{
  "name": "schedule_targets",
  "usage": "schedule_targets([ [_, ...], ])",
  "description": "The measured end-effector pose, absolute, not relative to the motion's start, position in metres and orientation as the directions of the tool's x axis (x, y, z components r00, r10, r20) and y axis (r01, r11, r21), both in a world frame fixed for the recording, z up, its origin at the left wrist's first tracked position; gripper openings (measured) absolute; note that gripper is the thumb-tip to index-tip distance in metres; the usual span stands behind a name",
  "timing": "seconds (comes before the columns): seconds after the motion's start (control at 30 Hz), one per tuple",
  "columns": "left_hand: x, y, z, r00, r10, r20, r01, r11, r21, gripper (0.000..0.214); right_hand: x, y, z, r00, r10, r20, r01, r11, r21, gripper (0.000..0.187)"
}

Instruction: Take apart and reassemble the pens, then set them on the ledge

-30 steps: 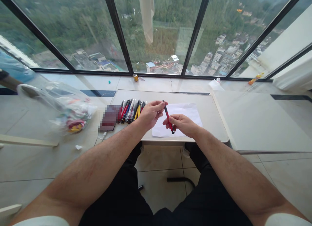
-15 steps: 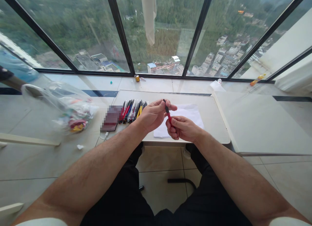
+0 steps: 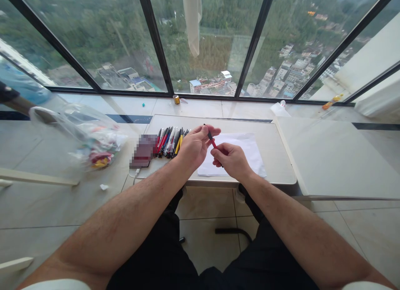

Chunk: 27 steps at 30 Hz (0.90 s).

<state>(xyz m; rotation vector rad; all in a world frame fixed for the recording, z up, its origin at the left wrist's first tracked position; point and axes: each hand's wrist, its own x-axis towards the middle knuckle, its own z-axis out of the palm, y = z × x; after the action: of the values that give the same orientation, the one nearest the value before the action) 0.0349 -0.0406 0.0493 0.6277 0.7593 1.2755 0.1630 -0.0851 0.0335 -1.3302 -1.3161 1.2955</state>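
Note:
Between my two hands is a red and black pen (image 3: 212, 141), tilted with its black end up and to the left. My left hand (image 3: 196, 145) pinches the black end between thumb and fingers. The lower, red part is gripped by my right hand (image 3: 230, 157), whose fingers curl round it. Beneath them a stack of white paper (image 3: 246, 152) lies on the small table (image 3: 275, 156). Just left of my left hand is a row of several pens (image 3: 168, 142) in red, blue, black, clear and yellow.
A phone-like dark red object (image 3: 143, 152), partly pixelated, lies at the table's left with a white cable (image 3: 136, 172). A clear plastic bag (image 3: 100, 144) of wrappers hangs at the left. Another white tabletop (image 3: 337, 161) adjoins on the right. A gold can (image 3: 176, 99) stands by the window.
The pen and both hands have shifted slightly up and to the left. My right hand has turned a little, with its knuckles now more on top of the pen.

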Motion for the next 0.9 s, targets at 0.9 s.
schedule_targets([
  [0.9, 0.016, -0.015, 0.012, 0.184, 0.959, -0.214, -0.46, 0.276, 0.844, 0.017, 0.18, -0.07, 0.013, -0.162, 0.931, -0.326, -0.026, -0.334, -0.942, 0.03],
])
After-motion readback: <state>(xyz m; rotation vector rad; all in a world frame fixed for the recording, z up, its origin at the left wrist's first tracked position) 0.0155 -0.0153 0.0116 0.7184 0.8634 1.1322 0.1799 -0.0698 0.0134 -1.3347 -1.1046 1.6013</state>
